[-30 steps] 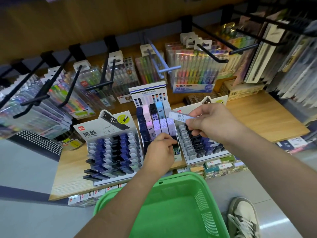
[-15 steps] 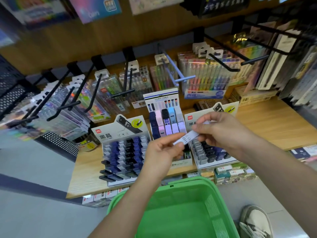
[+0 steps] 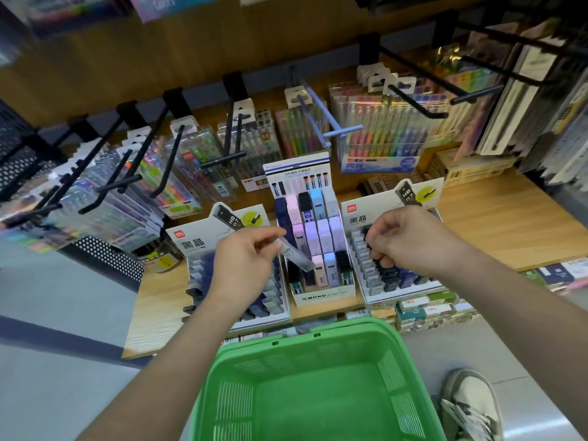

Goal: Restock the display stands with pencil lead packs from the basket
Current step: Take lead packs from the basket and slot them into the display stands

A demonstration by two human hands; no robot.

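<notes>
The left hand has its grip clamped on a clear lead pack, tilted above the left stand by the shelf's front edge, probably to line it up with a slot. The right hand curls into the right stand; whether its grip holds anything, I cannot tell.

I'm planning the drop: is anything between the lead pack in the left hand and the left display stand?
Nothing visible does. The left hand holds the lead pack near the right edge of the left display stand, nothing between.
</notes>
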